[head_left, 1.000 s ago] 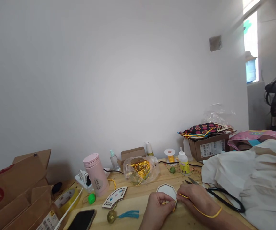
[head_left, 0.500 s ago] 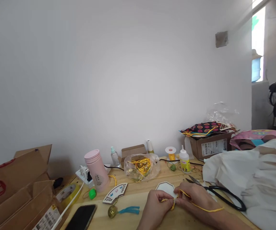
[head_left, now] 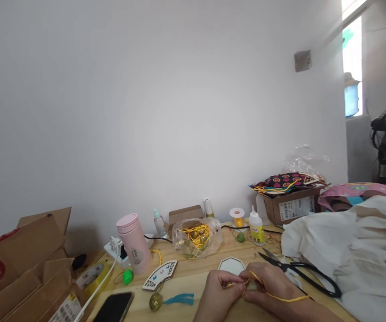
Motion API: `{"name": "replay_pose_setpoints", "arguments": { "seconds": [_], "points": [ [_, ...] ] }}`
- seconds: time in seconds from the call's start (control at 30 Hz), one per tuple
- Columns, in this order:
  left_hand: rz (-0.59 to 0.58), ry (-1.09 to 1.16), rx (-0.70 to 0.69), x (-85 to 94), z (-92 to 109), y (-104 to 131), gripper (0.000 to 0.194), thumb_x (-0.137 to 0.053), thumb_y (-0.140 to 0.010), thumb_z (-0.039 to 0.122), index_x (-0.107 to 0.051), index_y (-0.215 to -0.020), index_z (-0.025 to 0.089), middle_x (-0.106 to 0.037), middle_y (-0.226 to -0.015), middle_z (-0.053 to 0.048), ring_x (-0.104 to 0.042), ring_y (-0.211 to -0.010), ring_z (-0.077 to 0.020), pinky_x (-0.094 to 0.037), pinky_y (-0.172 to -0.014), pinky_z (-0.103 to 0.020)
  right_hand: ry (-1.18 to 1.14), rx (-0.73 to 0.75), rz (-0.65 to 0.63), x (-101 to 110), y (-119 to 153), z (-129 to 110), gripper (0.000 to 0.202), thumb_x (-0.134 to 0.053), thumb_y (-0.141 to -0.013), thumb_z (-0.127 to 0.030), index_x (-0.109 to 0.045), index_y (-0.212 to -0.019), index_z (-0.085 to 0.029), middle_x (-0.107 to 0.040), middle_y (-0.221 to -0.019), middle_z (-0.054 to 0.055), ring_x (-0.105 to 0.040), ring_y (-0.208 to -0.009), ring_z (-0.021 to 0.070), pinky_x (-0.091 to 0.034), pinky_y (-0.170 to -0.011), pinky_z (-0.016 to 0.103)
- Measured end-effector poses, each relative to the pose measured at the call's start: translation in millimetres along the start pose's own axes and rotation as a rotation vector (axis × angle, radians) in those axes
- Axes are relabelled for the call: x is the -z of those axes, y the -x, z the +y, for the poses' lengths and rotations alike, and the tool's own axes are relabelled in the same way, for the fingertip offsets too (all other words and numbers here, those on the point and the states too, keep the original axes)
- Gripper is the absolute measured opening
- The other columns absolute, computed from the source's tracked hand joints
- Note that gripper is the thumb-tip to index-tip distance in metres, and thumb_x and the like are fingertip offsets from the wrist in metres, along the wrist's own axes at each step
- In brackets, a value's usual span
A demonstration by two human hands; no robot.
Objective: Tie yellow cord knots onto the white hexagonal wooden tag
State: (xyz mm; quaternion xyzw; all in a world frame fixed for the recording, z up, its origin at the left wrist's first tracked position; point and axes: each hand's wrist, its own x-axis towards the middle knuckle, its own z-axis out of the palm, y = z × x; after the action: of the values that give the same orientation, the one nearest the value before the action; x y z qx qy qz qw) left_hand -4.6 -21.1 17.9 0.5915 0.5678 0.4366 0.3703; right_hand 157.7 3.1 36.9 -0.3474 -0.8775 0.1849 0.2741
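Note:
My left hand [head_left: 220,293] and my right hand [head_left: 267,286] meet low in the view, right of centre. Both pinch a yellow cord [head_left: 286,298], whose tail drapes over the back of my right hand toward the wrist. The short stretch between my fingertips is small and partly covered. Just behind the fingers lies a white octagonal plaque [head_left: 232,265] with a dark edge, its near part hidden by my hands. Left of them rest a fan-shaped plaque [head_left: 160,274] with cut-out ends and a gold bell [head_left: 155,301] with a blue tassel [head_left: 180,299].
Black-handled scissors [head_left: 300,270] lie right of my hands, beside white cloth [head_left: 347,250]. Behind stand a glue bottle [head_left: 256,230], a spool [head_left: 237,217] and a clear bag [head_left: 197,237] of yellow cords. To the left are a pink tumbler [head_left: 134,243], a phone [head_left: 114,307] and a cardboard box [head_left: 21,268].
My fingers have shifted slightly on the yellow cord, with the fingertips a little farther apart. The whole view has tilted slightly; the things on the table stay where they were.

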Motion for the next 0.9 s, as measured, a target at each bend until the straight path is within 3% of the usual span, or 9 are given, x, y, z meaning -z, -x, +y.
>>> {"name": "replay_pose_setpoints", "arguments": {
  "seconds": [0.2, 0.4, 0.63, 0.7, 0.83, 0.9],
  "points": [
    [0.004, 0.005, 0.014, -1.6, 1, -1, 0.025, -0.063, -0.056, 0.033, -0.068, -0.067, 0.012, -0.068, -0.07, -0.009, -0.056, -0.069, -0.0193, -0.043, -0.063, -0.026, 0.044, 0.009, -0.01, -5, 0, 5, 0.017, -0.045, -0.075, -0.028, -0.062, -0.073, -0.025, -0.062, -0.066, -0.003, -0.054, -0.066, 0.0132, -0.034, -0.057, 0.021],
    [0.027, -0.024, 0.045, -0.7, -2, -3, 0.028, -0.064, -0.053, 0.037, -0.067, -0.069, 0.013, -0.066, -0.069, -0.006, -0.054, -0.068, -0.0173, -0.041, -0.062, -0.024, -0.006, -0.031, 0.036, -4, 1, 7, 0.017, -0.045, -0.074, -0.027, -0.063, -0.073, -0.025, -0.063, -0.069, -0.002, -0.054, -0.067, 0.0139, -0.035, -0.059, 0.022],
    [0.065, -0.074, 0.078, 0.8, -3, -4, 0.024, -0.059, -0.057, 0.033, -0.065, -0.068, 0.012, -0.062, -0.06, -0.002, -0.05, -0.059, -0.0142, -0.036, -0.055, -0.022, -0.292, -0.199, 0.053, -3, -8, 14, 0.04, -0.032, -0.079, -0.039, -0.057, -0.058, -0.017, -0.054, -0.056, -0.002, -0.048, -0.058, 0.013, -0.036, -0.052, 0.022],
    [0.063, -0.061, 0.092, 0.8, -1, -3, 0.024, -0.06, -0.056, 0.032, -0.065, -0.068, 0.012, -0.061, -0.06, -0.001, -0.05, -0.059, -0.014, -0.036, -0.055, -0.022, -0.386, -0.19, 0.083, -4, -9, 17, 0.04, -0.033, -0.078, -0.043, -0.058, -0.063, -0.016, -0.055, -0.061, -0.001, -0.049, -0.062, 0.0144, -0.038, -0.056, 0.023],
    [0.036, -0.024, 0.082, -1.3, 4, 0, 0.023, -0.06, -0.057, 0.031, -0.064, -0.067, 0.011, -0.061, -0.063, -0.002, -0.051, -0.063, -0.0147, -0.038, -0.058, -0.023, -0.385, -0.108, 0.068, -6, -4, 13, 0.036, -0.048, -0.071, -0.044, -0.056, -0.097, -0.02, -0.059, -0.082, 0.001, -0.05, -0.066, 0.0149, -0.039, -0.057, 0.024],
    [0.014, 0.013, 0.074, -2.6, 4, 1, 0.023, -0.061, -0.056, 0.03, -0.064, -0.067, 0.011, -0.063, -0.066, -0.003, -0.052, -0.067, -0.016, -0.039, -0.061, -0.024, -0.299, -0.032, 0.024, -5, -2, 6, 0.033, -0.049, -0.071, -0.043, -0.058, -0.094, -0.022, -0.059, -0.079, 0.001, -0.05, -0.064, 0.0145, -0.038, -0.058, 0.023]
  ]
}}
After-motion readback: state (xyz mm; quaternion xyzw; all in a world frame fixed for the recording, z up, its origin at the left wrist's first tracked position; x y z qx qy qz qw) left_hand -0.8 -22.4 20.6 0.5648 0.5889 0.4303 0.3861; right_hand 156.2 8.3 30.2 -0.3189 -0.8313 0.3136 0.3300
